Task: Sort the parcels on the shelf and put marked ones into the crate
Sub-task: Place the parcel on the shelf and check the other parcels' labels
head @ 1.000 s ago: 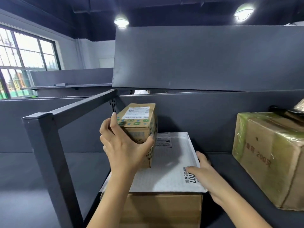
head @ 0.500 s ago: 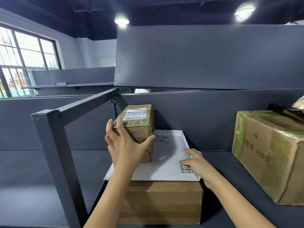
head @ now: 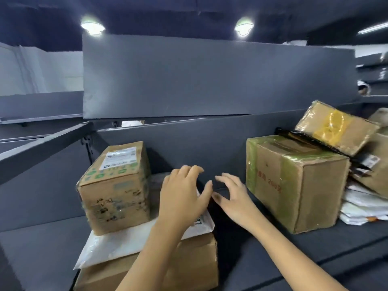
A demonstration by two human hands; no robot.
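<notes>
The left hand (head: 184, 200) has let go of the small box (head: 117, 185) it clasped a second ago, and the right hand (head: 235, 200) has come off the right edge of the white mailer (head: 130, 242). The view has swung rightward, bringing a tilted parcel (head: 333, 127) with yellow tape and a heap of white bags (head: 361, 213) into the right of the frame. The small box stands upright left of centre on the mailer, which lies on a larger carton (head: 193, 267) on the shelf (head: 315, 250). Both hands hang at centre frame, empty, fingers spread and slightly bent, thumbs close together. The left is over the mailer's right part, the right over the gap before the green-taped box (head: 294, 185).
</notes>
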